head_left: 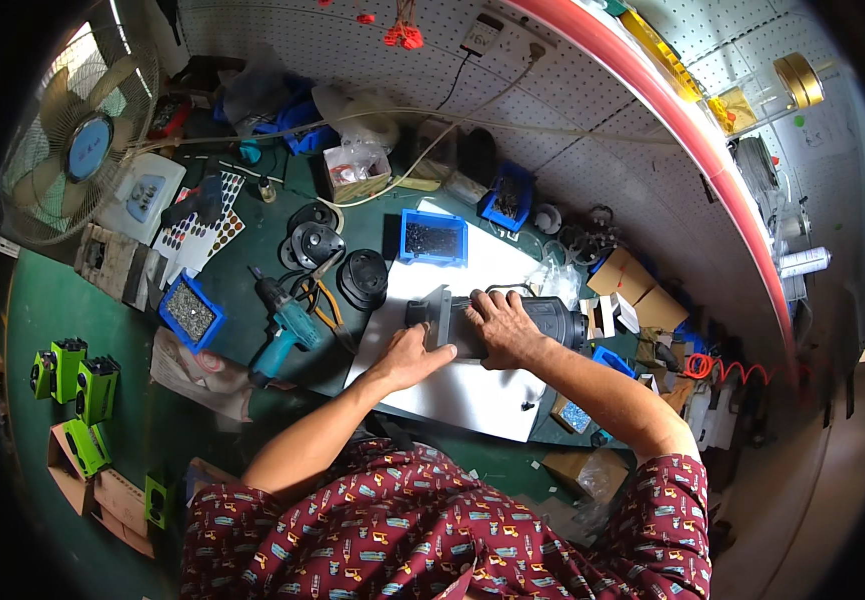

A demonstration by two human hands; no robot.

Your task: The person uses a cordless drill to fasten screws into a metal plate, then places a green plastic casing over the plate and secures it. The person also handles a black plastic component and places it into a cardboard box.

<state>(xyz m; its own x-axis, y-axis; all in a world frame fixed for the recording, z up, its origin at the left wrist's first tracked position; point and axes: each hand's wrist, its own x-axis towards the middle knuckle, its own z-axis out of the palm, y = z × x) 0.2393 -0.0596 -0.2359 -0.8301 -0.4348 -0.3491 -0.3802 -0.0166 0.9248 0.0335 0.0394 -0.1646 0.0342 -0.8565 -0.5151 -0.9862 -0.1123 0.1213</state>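
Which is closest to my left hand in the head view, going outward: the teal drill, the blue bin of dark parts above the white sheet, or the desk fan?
From the left hand:
1. Blue bin of dark parts, straight up past the white sheet; the teal drill, off to the left, is too close to call against it.
2. Desk fan, far upper left, clearly farthest.

Open white sheet (473,390) at six o'clock of the dark housing (513,322). Blocked at twelve by blue bin (433,238), at nine by black discs (363,278) and teal drill (288,335), at three by cardboard boxes (638,290).
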